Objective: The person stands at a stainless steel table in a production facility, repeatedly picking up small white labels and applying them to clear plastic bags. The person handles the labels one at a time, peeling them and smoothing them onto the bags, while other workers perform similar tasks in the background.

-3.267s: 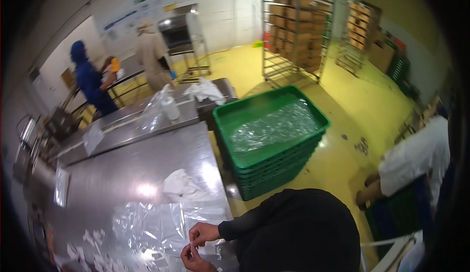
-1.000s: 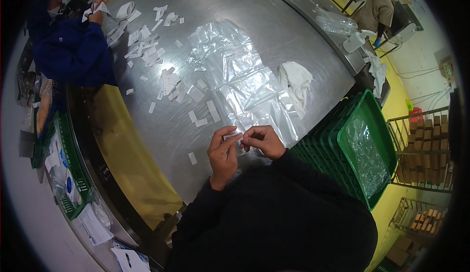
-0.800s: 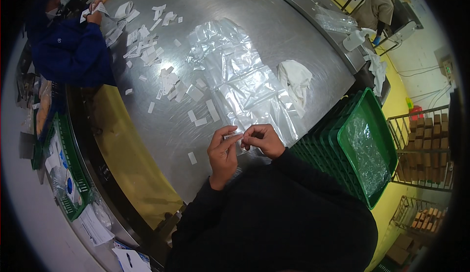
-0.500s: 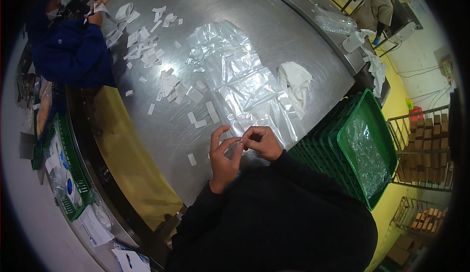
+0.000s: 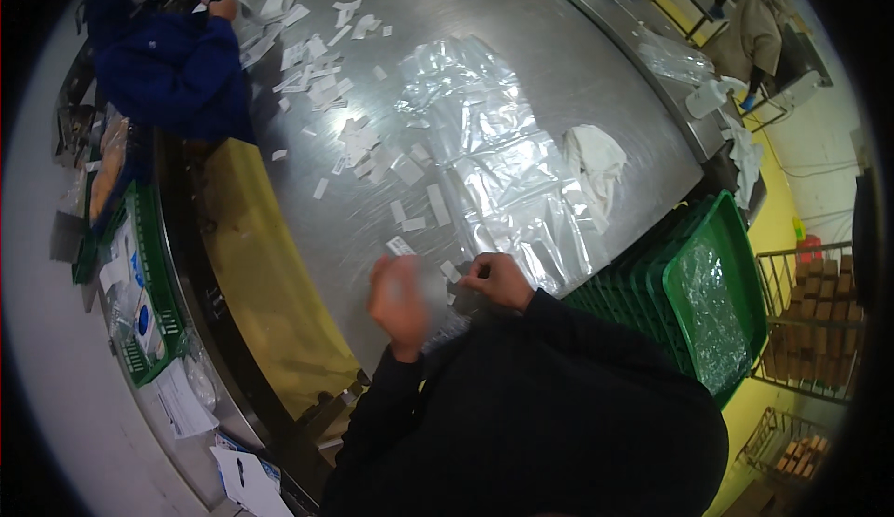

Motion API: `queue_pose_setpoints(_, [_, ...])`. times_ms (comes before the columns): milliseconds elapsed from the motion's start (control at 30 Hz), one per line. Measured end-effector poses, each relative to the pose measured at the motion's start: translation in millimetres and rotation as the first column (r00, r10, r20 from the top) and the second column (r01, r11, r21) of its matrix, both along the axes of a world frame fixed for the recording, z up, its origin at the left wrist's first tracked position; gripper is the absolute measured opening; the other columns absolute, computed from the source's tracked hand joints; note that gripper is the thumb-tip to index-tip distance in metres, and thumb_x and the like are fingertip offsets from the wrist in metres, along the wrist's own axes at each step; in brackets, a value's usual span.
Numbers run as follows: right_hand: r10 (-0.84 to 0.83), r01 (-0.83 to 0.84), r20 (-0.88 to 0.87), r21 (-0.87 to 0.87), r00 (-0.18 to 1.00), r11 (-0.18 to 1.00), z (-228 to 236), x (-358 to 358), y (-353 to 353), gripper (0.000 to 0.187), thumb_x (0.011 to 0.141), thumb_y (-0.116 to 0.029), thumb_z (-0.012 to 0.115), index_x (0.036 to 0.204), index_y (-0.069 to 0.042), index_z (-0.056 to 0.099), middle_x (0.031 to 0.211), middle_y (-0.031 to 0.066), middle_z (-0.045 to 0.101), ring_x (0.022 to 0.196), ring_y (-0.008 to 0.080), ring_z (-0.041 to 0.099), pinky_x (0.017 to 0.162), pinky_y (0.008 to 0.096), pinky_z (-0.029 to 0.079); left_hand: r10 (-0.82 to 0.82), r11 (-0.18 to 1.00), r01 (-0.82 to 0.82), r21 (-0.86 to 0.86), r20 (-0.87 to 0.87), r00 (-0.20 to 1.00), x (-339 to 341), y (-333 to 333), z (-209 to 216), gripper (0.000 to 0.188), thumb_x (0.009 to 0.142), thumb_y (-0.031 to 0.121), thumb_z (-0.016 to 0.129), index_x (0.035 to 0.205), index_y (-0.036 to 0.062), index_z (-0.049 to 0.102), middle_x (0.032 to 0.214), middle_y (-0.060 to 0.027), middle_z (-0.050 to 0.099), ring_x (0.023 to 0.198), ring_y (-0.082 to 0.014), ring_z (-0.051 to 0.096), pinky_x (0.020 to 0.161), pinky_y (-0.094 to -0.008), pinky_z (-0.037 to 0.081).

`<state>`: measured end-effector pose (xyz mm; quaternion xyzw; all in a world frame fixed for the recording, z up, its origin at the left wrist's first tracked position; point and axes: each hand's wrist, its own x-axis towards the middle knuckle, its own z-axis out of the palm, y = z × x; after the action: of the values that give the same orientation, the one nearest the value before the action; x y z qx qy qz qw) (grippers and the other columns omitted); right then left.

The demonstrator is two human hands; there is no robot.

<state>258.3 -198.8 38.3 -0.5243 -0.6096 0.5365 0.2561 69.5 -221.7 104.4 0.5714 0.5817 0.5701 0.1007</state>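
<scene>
My right hand is closed in a pinch on a small white label, above the near edge of the clear plastic bags. To its left, my left hand is smeared by motion, so its fingers cannot be made out. A printed white label shows just beyond the left fingertips; whether the hand touches it is unclear. Several loose white labels lie scattered on the metal table, left of the bags.
A white cloth lies right of the bags. Stacked green crates stand against the table's right side, with plastic film in the top one. At the far left, a person in blue handles white paper. Another person stands at far right.
My hands, which were together at the fingertips, have separated, the left one moving leftward. A label now shows at the right fingertips. The whole view has shifted a little.
</scene>
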Motion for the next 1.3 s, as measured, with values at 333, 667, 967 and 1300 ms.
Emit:
queue_pose_setpoints(333, [-0.351,0.106,-0.634,-0.391,0.689,0.914,66.8,-8.4,-5.2,0.015,0.089,-0.011,0.069,0.099,-0.002,0.063,0.087,0.0032,0.064,0.075,0.0101,0.059,0.069,0.0251,0.048,-0.193,0.966,0.225,0.123,-0.231,0.954,42.9,-2.3,-6.2,0.025,0.083,-0.005,0.067,0.105,0.0032,0.061,0.091,-0.0117,0.067,0.083,-0.0279,0.067,0.096,-0.0518,0.047])
queue_pose_setpoints(667, [-0.295,0.349,-0.459,0.036,0.838,0.936,34.7,100.0,62.4,0.01,0.093,-0.01,0.06,0.087,-0.002,0.058,0.085,0.0059,0.064,0.074,0.0128,0.061,0.071,0.0266,0.05,-0.487,0.868,0.446,-0.217,-0.204,0.849,65.9,9.3,-47.1,0.034,0.082,0.011,0.072,0.112,0.0015,0.061,0.115,-0.0141,0.064,0.113,-0.0354,0.056,0.098,-0.0443,0.041])
queue_pose_setpoints(967, [0.143,-0.19,0.311,0.125,0.939,0.974,-18.6,142.6,140.1,0.028,0.09,-0.034,0.064,0.092,-0.006,0.061,0.083,0.0127,0.063,0.078,0.0245,0.059,0.074,0.036,0.046,-0.615,0.784,0.461,-0.415,-0.421,0.667,100.0,79.2,-90.7,0.096,0.08,0.044,0.072,0.15,-0.0003,0.021,0.154,-0.017,0.027,0.144,-0.0347,0.022,0.115,-0.053,0.017])
queue_pose_setpoints(1300, [0.002,-0.079,0.404,0.175,0.915,0.981,-22.4,137.5,140.5,0.026,0.088,-0.03,0.065,0.091,-0.004,0.059,0.086,0.0141,0.065,0.082,0.0273,0.062,0.075,0.0377,0.047,-0.666,0.736,0.39,-0.552,-0.491,0.562,98.1,81.2,-85.8,0.096,0.079,0.05,0.07,0.155,0.0215,0.019,0.156,-0.0175,0.025,0.146,-0.0323,0.019,0.114,-0.0556,0.015])
